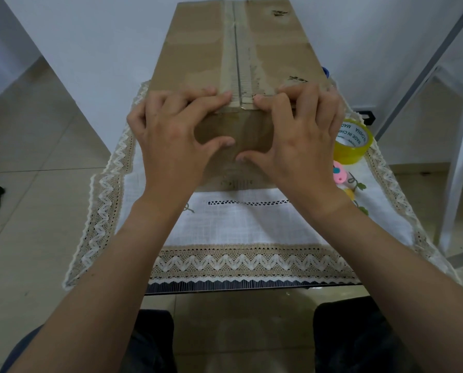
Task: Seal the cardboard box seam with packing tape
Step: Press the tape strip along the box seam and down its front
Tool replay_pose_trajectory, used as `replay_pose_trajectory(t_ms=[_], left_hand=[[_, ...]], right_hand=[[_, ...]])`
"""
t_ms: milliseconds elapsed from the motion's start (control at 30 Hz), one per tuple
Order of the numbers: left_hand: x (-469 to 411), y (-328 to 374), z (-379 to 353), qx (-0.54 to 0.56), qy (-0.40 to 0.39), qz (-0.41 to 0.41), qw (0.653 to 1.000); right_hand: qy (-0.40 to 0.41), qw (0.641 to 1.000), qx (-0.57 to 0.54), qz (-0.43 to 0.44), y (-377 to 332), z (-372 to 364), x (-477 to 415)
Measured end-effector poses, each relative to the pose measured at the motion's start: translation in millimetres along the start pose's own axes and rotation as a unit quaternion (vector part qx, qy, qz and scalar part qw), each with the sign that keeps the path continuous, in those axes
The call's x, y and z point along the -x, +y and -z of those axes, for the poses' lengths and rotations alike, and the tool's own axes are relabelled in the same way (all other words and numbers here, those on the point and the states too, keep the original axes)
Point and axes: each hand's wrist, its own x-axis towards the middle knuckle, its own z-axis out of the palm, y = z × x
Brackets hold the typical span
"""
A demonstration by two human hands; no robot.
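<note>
Nearest to us, our knees in dark trousers point(359, 337) are sitting below the near rim of the tabletop point(252, 288), and from there our bare forearms are reaching forward over a white woven cloth point(241, 227) that is lying flat, trimmed with tan lace in a zigzag pattern and draping over the left rim. Our left hand point(171, 138) is pressing on the near top edge of the cardboard box point(198, 49), fingers curled over the rim onto the top and thumb spread against the front face; it is clamping the edge rather than lifting anything. Our right hand point(297, 138) is mirroring it just across the seam point(237, 49), fingers bent onto the top, thumb on the front, the two thumbs nearly meeting. The box is a long, matte brown block standing on the cloth and running away from us toward the white wall, its centre seam flanked by pale, rough strips where old tape has torn the paper. A glossy band is showing over the near corner between our fingertips; we cannot tell how far it is running. A yellow roll of packing tape point(352, 141) is resting on the cloth just right of the box, beside our right hand, with small pink objects point(339, 172) near it. Tiled floor point(36, 157) is lying open to the left.
</note>
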Motion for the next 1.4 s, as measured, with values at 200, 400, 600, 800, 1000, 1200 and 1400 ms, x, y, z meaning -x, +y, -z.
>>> replay_pose_trajectory(t_ms=[200, 400, 600, 800, 1000, 1200, 1400], left_hand=[[-10.5, 3.3, 6.4, 0.074, -0.016, 0.046, 0.996], [-13.9, 1.5, 4.4, 0.119, -0.017, 0.068, 0.990], [-12.5, 2.1, 6.0, 0.079, -0.022, 0.038, 0.996], [-10.6, 2.9, 6.3, 0.059, -0.016, 0.024, 0.998], [-5.2, -5.5, 3.5, 0.004, -0.007, -0.032, 0.999], [8.9, -17.3, -1.7, -0.142, -0.039, -0.098, 0.984], [14.1, -23.4, -5.3, -0.221, -0.059, -0.122, 0.966]], right_hand=[[-0.002, 0.995, -0.088, -0.038, -1.9, 11.6, -19.4], [-0.009, 0.979, -0.182, -0.092, -1.0, 16.3, -32.0], [-0.034, 0.981, -0.158, -0.104, -4.8, 20.2, -33.9], [-0.034, 0.984, -0.112, -0.137, -14.7, 19.1, -38.6], [-0.013, 0.982, -0.166, -0.093, -3.1, 17.0, -32.3], [0.025, 0.999, -0.038, -0.016, 3.2, -3.5, -0.4], [-0.006, 0.998, 0.063, 0.028, 10.2, -15.3, 17.0]])
